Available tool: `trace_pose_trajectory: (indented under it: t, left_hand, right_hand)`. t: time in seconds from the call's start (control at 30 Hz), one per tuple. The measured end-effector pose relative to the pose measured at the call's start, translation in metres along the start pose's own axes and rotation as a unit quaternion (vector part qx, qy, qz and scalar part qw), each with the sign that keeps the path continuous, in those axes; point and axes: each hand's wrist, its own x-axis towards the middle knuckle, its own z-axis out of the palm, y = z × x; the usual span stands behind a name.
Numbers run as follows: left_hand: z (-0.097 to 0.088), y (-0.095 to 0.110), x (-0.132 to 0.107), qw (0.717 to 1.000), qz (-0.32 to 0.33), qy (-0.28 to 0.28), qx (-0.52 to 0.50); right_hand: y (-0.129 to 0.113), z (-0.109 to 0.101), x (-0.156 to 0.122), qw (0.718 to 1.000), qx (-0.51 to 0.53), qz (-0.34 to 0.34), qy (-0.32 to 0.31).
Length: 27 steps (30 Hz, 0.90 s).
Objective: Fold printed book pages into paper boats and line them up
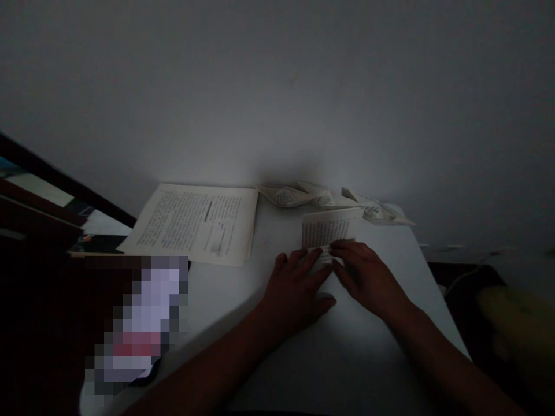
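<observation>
A printed paper sheet (328, 230) lies on the white table (368, 370), partly folded at its near edge. My left hand (297, 289) lies flat on the table with its fingers stretched out, their tips pressing the sheet's near fold. My right hand (368, 276) rests beside it, fingers pressed together on the same folded edge. The light is dim and the fingertips are hard to make out.
A stack of printed pages (197, 222) lies at the left. Several folded paper boats (303, 195) line the back edge against the grey wall. A pixelated patch (139, 323) covers something at the near left. Dark furniture (39, 214) stands left of the table.
</observation>
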Motion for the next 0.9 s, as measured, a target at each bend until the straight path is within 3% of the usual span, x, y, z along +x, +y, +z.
trace_pose_trajectory:
  t: [0.47, 0.9]
  left_hand:
    - [-0.0080, 0.0036, 0.0048, 0.995, -0.077, 0.039, 0.040]
    - [-0.0028, 0.0010, 0.0034, 0.996, -0.066, 0.039, 0.055]
  right_hand:
    - [-0.0057, 0.0004, 0.0032, 0.999, 0.005, 0.045, 0.029]
    - [-0.0033, 0.0024, 0.0047, 0.998, 0.016, 0.045, 0.044]
